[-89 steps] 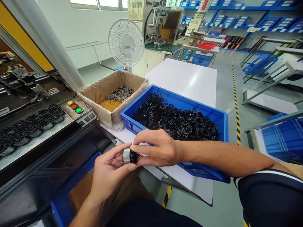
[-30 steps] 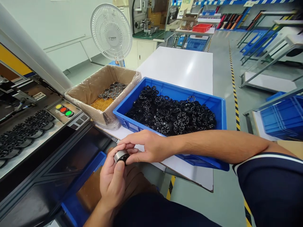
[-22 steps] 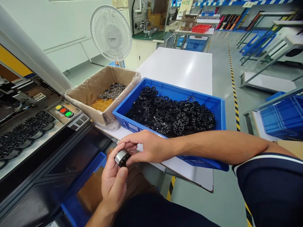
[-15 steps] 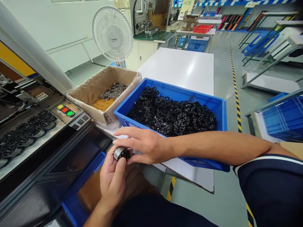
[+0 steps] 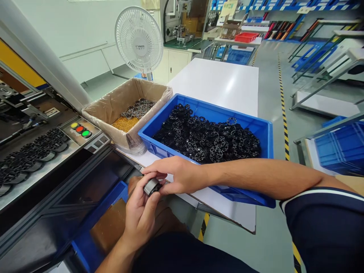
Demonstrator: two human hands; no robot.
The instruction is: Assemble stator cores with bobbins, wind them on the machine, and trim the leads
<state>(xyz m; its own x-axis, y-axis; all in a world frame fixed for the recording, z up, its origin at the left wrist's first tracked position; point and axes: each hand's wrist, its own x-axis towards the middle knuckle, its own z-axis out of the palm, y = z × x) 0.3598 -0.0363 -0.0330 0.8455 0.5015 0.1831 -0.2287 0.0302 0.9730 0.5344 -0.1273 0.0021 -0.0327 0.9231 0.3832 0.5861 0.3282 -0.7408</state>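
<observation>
Between my hands is a short round silver metal ring with a black plastic end piece (image 5: 151, 185). My left hand (image 5: 140, 213) is closed on it from below, with the thumb on the black end and the fingers along its far side. My right hand (image 5: 183, 175) reaches in from the right, fingertips closed on the ring's upper and right side. The parts of the ring under the fingers are hidden. Just beyond my right hand stands a blue bin (image 5: 269, 140) heaped with black spoked plastic discs (image 5: 220, 144).
A plastic-lined cardboard box (image 5: 127, 138) holding metal rings stands left of the bin. At far left, a machine bed (image 5: 64, 161) carries rows of black-and-silver parts beside coloured push buttons (image 5: 80, 129). Behind are a white fan (image 5: 139, 40) and a white tabletop (image 5: 218, 81).
My hands and the ring have shifted slightly right. The ring has turned so more of its silver side shows. My right hand's raised fingers have come down onto it.
</observation>
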